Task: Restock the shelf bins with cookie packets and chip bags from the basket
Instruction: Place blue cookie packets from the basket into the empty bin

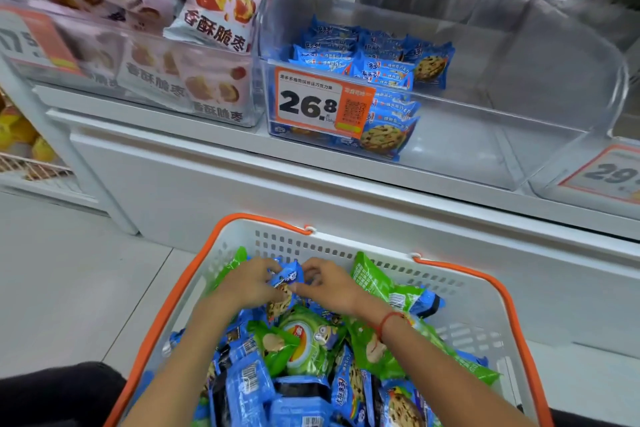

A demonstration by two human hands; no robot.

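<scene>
Together our left hand [251, 282] and right hand [327, 282] pinch one blue plastic cookie packet [285, 282] above the white orange-rimmed basket [460, 284]. Judging by the loose two-handed hold, it may slip before reaching the clear acrylic shelf bin [485, 135].

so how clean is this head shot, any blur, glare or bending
Head view: sharp in the middle, where the 26.8 price tag and both hands, left hand and right hand, read clearly; the pink bags upper left and the 29 tag are smeared; pale reflections on the clear bin; wide-angle bowing of the shelf edge.
</scene>
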